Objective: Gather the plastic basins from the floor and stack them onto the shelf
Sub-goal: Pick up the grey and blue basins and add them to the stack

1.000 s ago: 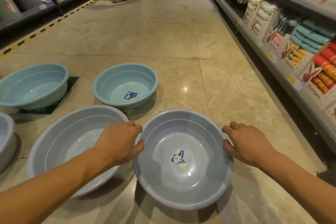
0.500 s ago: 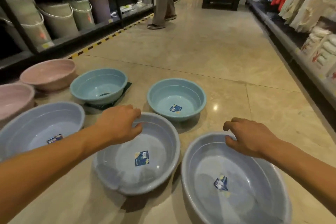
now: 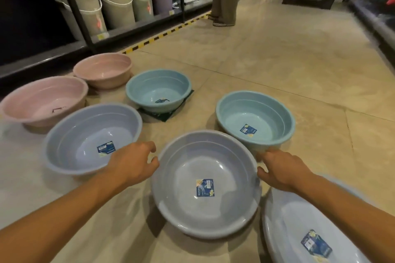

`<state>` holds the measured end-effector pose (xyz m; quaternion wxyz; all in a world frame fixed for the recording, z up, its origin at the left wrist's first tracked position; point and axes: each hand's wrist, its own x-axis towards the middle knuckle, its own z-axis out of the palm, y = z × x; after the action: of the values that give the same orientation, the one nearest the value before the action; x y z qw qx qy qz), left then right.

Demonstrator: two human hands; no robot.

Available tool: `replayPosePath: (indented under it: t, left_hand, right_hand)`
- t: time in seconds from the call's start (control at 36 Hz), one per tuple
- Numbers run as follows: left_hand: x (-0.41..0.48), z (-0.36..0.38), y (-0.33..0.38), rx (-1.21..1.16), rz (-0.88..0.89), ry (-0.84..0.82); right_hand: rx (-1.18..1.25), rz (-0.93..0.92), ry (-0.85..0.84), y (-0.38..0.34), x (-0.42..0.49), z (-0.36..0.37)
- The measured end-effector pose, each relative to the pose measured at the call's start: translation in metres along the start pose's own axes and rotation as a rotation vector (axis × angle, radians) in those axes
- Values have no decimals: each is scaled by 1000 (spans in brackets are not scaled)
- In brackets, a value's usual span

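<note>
Grey-blue plastic basin (image 3: 205,183) is noted at centre foreground, among others on the tiled floor (image 3: 277,60). Left hand (image 3: 133,163) and right hand (image 3: 282,172) are set on opposite sides of its rim, which is caught between curled fingers and thumb. Teal basins (image 3: 254,119) and pink basins (image 3: 42,100) are spread beyond. Buckets (image 3: 116,4) are ranged on the shelf (image 3: 149,25), upper left.

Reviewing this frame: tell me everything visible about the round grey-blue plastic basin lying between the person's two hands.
The round grey-blue plastic basin is wide, shallow and glossy, with a rolled rim and faint rings inside. A blue label is stuck on its bottom. It is upright, empty, on the beige tiled floor. The left hand and right hand meet its rim on opposite sides, thumbs at the edge; a firm grip cannot be confirmed.
</note>
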<state>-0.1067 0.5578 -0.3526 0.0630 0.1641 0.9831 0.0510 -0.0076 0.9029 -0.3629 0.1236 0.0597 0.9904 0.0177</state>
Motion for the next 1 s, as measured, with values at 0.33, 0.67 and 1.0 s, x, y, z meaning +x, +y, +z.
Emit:
replayPosePath:
  t: [0.33,0.67,1.0]
  left_hand:
    - [0,65,-19,-292,-90,-217]
    - [-3,75,-23,-731,-145,-153]
    - [-10,7,-11,-771,-19,81]
  right_hand:
    - [188,114,-37,6,27,63]
    - [520,111,22,9,19,76]
    - [809,75,329,26,-20,26]
